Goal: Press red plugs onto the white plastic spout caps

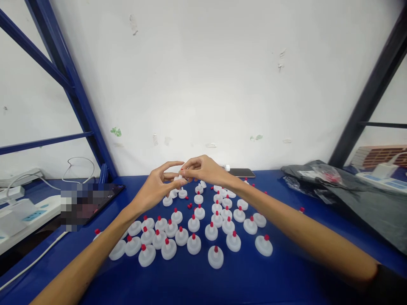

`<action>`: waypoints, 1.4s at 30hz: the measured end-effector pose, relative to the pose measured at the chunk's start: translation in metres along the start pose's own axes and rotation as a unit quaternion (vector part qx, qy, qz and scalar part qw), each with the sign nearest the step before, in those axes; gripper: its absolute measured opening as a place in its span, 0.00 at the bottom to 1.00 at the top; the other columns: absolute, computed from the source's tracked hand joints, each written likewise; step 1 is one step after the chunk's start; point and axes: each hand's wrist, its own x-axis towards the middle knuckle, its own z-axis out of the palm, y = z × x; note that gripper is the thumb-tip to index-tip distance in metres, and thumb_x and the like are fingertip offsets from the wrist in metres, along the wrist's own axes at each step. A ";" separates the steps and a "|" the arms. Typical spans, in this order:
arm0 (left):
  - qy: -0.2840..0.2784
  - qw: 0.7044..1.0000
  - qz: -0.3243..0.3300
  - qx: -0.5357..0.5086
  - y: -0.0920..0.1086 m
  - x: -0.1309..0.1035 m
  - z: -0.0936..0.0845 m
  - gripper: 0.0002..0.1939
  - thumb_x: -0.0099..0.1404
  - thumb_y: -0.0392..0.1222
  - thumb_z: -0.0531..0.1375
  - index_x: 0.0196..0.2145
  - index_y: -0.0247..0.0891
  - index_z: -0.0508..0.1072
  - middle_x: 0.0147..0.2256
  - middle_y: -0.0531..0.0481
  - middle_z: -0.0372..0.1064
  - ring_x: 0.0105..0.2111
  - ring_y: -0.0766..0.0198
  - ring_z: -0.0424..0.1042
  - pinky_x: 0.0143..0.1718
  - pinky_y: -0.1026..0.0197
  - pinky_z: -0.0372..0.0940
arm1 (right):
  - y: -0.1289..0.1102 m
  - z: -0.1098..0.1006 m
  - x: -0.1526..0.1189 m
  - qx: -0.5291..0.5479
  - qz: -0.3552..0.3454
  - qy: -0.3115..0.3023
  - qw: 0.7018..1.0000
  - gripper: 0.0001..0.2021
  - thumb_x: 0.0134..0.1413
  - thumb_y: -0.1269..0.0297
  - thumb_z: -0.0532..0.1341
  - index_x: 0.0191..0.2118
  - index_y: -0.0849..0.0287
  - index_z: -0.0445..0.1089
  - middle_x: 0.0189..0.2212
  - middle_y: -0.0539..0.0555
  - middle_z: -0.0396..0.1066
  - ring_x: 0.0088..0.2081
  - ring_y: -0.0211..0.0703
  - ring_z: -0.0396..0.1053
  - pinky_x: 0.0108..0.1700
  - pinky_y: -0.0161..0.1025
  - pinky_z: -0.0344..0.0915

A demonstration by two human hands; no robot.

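My left hand (156, 186) is closed around a white nozzle cap (179, 178), with the thumb and fingers at its sides. Fingertips of my right hand (203, 170) pinch a small red tip cap (182, 170) at the top of that nozzle. Both hands meet above the far part of the blue table (248, 279). Below them stand many white nozzle caps, such as the front one (216, 259), most with red tips on. Several loose red tip caps (190, 206) lie among them. Part of the held nozzle cap is hidden by my fingers.
A dark phone (242, 173) and a white-capped item (226, 167) lie by the wall. Grey plastic bags (318, 182) cover the right side. At left are a tablet (103, 205), a power strip (38, 214) with cables, and a blue metal post (81, 101).
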 end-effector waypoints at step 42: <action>-0.122 0.875 -0.074 0.462 -0.031 0.009 -0.022 0.15 0.70 0.53 0.60 0.38 0.39 0.76 0.32 0.52 0.75 0.30 0.62 0.72 0.35 0.57 0.66 | 0.016 -0.017 -0.004 -0.402 0.209 -0.244 0.857 0.15 0.67 0.58 0.62 0.54 0.60 0.71 0.51 0.58 0.73 0.47 0.47 0.74 0.48 0.49 0.74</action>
